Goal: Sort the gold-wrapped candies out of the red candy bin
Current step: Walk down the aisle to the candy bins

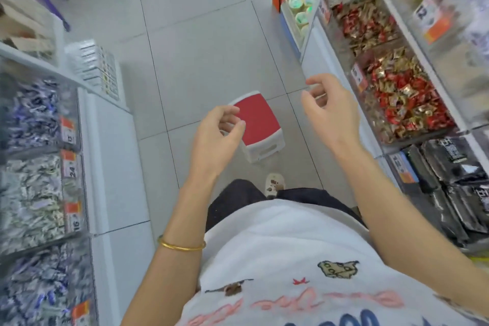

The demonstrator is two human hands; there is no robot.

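Both hands are up in mid-air over the aisle, neither at the shelf. Left hand [219, 131]: fingers loosely curled, thumb and forefinger apart, nothing in it. Right hand [329, 107]: same, relaxed curl and empty, nearer the right-hand shelf but well clear of it.

The task's thing is the clear plastic bin [357, 75] at the front edge of the right-hand shelf, level with the right hand. In it small gold-wrapped candies [397, 82] lie thoroughly mixed with red-wrapped candies [391, 114]; gold shows across the whole top layer. A second clear bin [325, 9], farther along the same shelf edge, holds a similar red-and-gold mix. I can't tell which of the two is meant; the nearer one is redder.

Progress, as a judgement: at the very start, or between picks. No separate pile or container of sorted gold pieces is visible, no candy is in either hand, and the mix looks unsorted. Essentially everything is left: reach in, pick out the gold, put it somewhere. No drop-off spot is evident.

Other stuff: a red-topped white plastic stool [255, 119] on the tiled floor just beyond the hands, a thin gold bangle [181, 246] on the left forearm, blue-and-silver wrapped sweets in clear bins [31, 114] on the left-hand shelf, black packets [449, 174] at the near end of the right-hand shelf. The edges of the view are blurred.
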